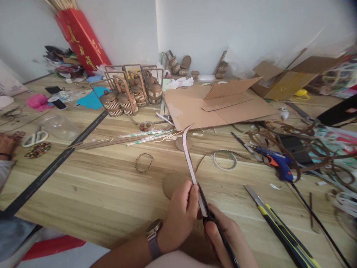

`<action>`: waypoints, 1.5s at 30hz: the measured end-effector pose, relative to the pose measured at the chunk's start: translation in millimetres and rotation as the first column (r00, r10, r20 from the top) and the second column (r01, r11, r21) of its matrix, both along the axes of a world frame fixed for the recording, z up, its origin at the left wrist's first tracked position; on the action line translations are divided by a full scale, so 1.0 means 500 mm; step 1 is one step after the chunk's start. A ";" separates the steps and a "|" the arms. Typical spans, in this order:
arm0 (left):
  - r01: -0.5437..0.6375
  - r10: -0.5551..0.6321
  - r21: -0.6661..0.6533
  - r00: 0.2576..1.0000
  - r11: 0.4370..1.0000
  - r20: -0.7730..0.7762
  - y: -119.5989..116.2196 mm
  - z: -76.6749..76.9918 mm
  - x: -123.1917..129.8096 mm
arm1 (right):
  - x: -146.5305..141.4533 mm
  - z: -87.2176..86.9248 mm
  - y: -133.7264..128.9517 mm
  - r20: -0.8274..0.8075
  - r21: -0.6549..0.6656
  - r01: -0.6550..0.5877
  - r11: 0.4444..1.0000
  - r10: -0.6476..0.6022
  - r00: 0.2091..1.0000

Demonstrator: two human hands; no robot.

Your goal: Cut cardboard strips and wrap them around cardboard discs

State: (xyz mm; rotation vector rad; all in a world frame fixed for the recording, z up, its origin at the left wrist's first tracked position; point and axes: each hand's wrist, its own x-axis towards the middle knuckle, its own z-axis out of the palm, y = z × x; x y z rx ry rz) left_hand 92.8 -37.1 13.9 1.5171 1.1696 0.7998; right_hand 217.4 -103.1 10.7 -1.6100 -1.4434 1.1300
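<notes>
My left hand [182,214], with a watch on its wrist, pinches a narrow strip [189,165] with a white face and a brown edge. The strip's far end curves up over the table. In my right hand [227,234] is a pair of black-handled scissors [224,243], its dark blades lying along the near end of the strip, beside my left fingers. Whether the blades touch the strip I cannot tell. Beyond my left hand lies a round brown disc [170,185], partly covered by it. A second disc [182,143] sits behind the strip.
A yellow-black utility knife [279,227] and a blue glue gun [279,162] lie to the right. Small woven baskets [128,102] with handles stand behind, beside flat cardboard [189,108]. A tape roll [224,160] lies mid-table. At far left is another person's hand [6,145], near white-handled scissors [35,139].
</notes>
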 end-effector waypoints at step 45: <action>0.313 -0.292 -0.125 0.942 0.942 0.164 0.000 -0.015 0.008 | 0.064 0.042 0.127 -0.104 -0.083 0.127 0.988 -0.135 0.985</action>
